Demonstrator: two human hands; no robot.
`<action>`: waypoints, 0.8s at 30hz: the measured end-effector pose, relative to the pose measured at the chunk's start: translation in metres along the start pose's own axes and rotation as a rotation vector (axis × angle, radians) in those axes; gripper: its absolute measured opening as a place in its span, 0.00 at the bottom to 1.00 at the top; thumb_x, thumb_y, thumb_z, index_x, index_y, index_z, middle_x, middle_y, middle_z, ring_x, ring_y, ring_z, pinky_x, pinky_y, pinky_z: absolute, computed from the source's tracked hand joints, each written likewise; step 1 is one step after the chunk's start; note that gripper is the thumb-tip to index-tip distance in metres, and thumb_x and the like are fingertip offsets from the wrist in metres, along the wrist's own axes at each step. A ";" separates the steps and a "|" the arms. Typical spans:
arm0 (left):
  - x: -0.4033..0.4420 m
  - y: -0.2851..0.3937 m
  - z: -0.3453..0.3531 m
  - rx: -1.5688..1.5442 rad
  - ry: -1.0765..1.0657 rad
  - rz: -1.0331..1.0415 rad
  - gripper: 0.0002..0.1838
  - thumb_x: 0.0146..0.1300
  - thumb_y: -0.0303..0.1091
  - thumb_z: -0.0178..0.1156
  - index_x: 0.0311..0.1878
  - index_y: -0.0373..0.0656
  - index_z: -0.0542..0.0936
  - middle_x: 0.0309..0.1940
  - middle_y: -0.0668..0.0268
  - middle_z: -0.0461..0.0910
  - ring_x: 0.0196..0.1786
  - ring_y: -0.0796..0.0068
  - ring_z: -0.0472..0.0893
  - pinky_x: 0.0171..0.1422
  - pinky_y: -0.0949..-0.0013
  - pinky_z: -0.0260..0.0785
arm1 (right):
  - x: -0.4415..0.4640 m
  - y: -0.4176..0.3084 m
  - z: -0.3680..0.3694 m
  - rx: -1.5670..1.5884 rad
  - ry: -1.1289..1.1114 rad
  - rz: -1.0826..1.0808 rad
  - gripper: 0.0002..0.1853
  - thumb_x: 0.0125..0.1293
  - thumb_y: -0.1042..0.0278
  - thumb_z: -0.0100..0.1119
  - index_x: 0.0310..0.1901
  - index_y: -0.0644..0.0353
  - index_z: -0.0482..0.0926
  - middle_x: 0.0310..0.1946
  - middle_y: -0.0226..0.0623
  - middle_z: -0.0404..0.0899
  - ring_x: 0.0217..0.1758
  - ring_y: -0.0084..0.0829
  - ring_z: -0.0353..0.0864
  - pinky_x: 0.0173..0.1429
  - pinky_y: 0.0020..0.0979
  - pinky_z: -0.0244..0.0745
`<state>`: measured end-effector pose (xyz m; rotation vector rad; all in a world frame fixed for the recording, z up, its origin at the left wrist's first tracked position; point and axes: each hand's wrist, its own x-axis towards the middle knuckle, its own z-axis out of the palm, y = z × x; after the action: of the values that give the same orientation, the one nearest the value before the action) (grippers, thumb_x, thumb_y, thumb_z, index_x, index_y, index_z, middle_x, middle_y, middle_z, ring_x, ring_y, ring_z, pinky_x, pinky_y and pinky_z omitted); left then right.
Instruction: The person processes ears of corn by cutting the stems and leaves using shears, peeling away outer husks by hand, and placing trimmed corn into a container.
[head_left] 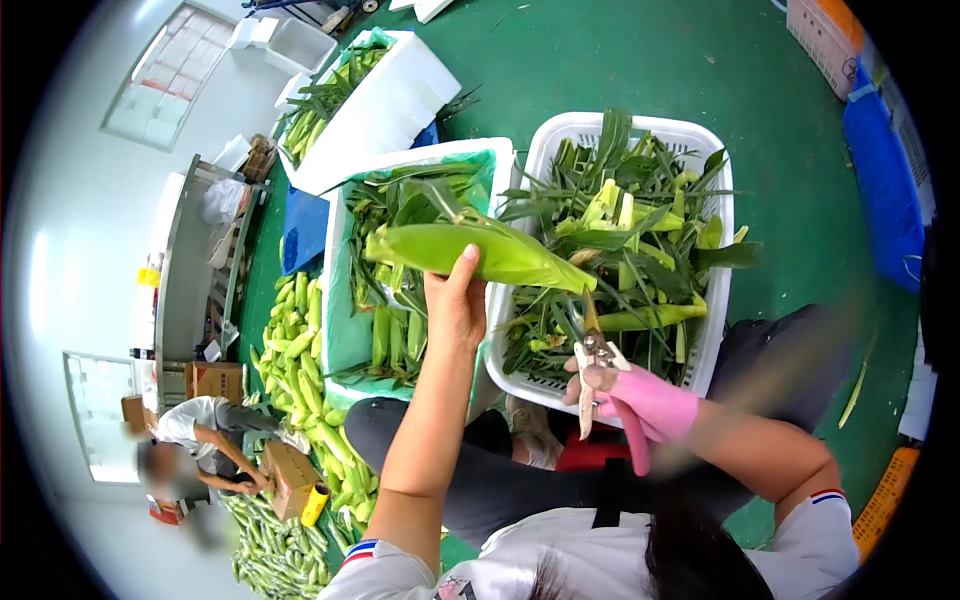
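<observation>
My left hand (460,300) is wrapped round a green ear of corn (480,252) in its husk, held level above the baskets. In a pink glove, my right hand (640,400) grips pruning shears (598,350) with white and pink handles. The tips of the shears are at the right end of the ear, by its husk tip; whether the blades touch it I cannot tell. Below the shears, a white plastic basket (718,200) holds cut leaves and husks. Left of it, a white foam box (503,165) lined with green plastic contains leafy ears of corn.
Another foam box (400,100) of corn stands tilted behind. A long heap of corn (310,400) lies on the green floor at left. Farther off, a person (215,435) bends over a cardboard box (288,480). Blue sheeting (885,180) and crates (825,40) line the right side.
</observation>
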<state>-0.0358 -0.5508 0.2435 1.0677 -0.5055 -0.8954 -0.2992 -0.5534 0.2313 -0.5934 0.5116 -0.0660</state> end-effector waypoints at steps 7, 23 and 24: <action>-0.052 -0.041 0.051 -0.136 0.189 0.093 0.29 0.65 0.26 0.65 0.67 0.45 0.64 0.54 0.70 0.74 0.54 0.79 0.76 0.54 0.74 0.73 | 0.040 -0.009 -0.021 -0.156 0.398 -0.232 0.34 0.64 0.54 0.67 0.66 0.61 0.65 0.44 0.28 0.73 0.45 0.19 0.73 0.45 0.21 0.69; -0.054 -0.061 0.021 -0.593 0.309 -0.036 0.26 0.63 0.41 0.70 0.60 0.46 0.72 0.58 0.65 0.78 0.62 0.65 0.77 0.68 0.49 0.71 | 0.071 -0.013 -0.046 -0.813 0.554 -0.544 0.25 0.54 0.69 0.71 0.52 0.69 0.76 0.30 0.32 0.79 0.31 0.23 0.77 0.40 0.27 0.76; -0.054 -0.060 0.018 -0.625 0.337 -0.052 0.26 0.63 0.41 0.70 0.60 0.46 0.72 0.58 0.66 0.78 0.62 0.65 0.77 0.68 0.49 0.70 | 0.071 -0.009 -0.042 -0.823 0.569 -0.549 0.22 0.55 0.70 0.70 0.50 0.70 0.77 0.27 0.31 0.79 0.28 0.21 0.76 0.38 0.26 0.75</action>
<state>-0.1024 -0.5276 0.2000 0.6342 0.0902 -0.8184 -0.2564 -0.5978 0.1749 -1.5354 0.9218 -0.5773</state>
